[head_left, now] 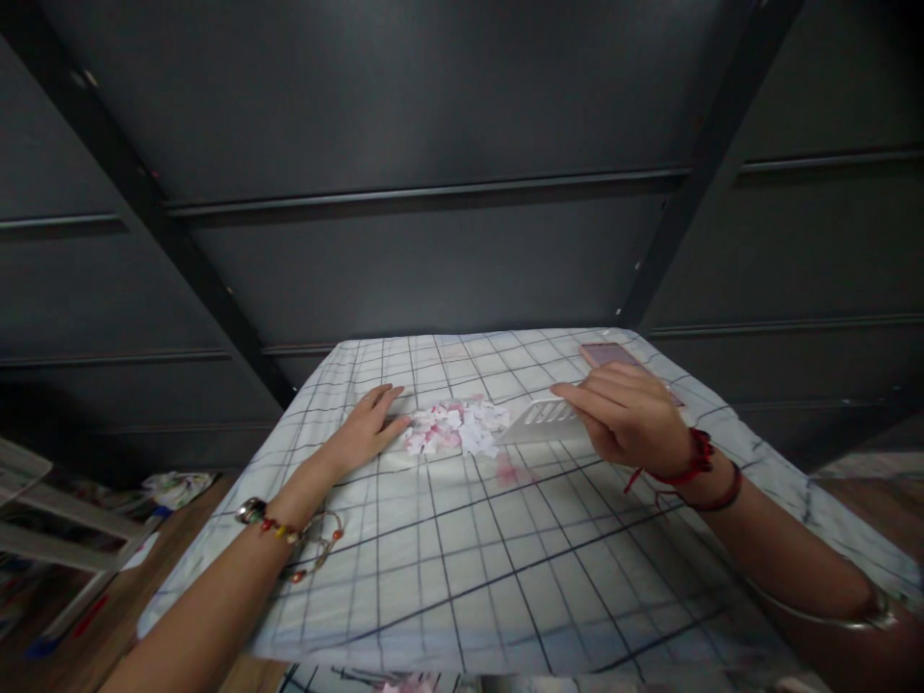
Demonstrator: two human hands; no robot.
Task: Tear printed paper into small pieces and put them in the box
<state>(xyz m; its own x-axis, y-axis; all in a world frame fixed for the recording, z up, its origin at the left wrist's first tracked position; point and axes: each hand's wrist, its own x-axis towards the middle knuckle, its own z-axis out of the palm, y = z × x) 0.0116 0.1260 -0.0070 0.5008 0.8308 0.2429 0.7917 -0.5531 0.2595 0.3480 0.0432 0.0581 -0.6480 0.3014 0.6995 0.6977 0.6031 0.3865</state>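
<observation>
A loose heap of torn white and pink paper scraps (451, 428) lies around the middle of the checked tablecloth. My left hand (368, 428) rests flat at the left side of the heap, fingers stretched out and thumb at the nearest scraps. On the other side, my right hand (625, 414) is closed on a flat white slotted plastic piece (545, 421). That piece is tilted, and its lower left edge meets the right side of the scraps. Its right part is hidden behind my fingers, so its full shape cannot be made out.
Behind my right hand lies a pinkish flat phone-like object (606, 354). The table, under its checked cloth (498, 549), stands against a dark panelled wall (433, 260). A pale stool-like frame (72, 520) and crumpled cloth (177, 488) are on the floor at left.
</observation>
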